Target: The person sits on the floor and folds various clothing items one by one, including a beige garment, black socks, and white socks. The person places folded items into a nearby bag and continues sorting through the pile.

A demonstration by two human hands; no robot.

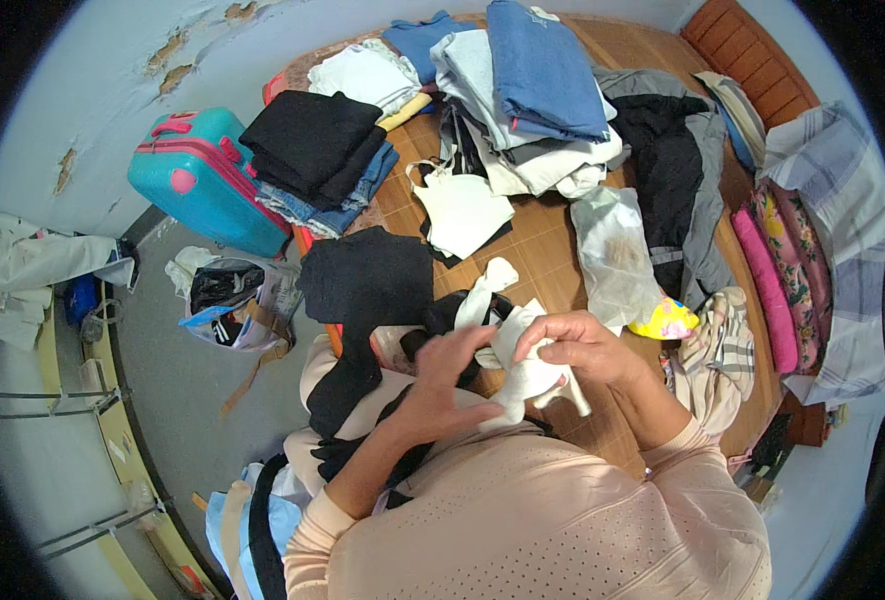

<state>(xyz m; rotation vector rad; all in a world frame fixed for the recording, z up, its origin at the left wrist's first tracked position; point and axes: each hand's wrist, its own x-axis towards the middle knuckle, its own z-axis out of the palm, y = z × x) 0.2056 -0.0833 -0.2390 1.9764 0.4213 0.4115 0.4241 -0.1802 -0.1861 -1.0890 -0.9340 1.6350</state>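
My right hand [585, 347] pinches a bunched white sock [519, 372] in front of my body, with thumb and fingers pressed together. To its left, my left hand [445, 392] is open, thumb and fingers spread apart beside the sock. Another white sock-like piece [485, 290] lies just beyond my hands, over some dark cloth. A folded black garment [368, 275] is at the left, with a black strip of cloth trailing down across my leg. Farther off lies a white strapped top [463, 213].
Folded clothes, including a blue stack [548, 75] and a black stack [313, 145], stand at the back. A teal suitcase [203, 185] and an open bag [238, 300] are on the floor at left. A clear plastic bag [613, 255] and pink cushion [766, 290] lie right.
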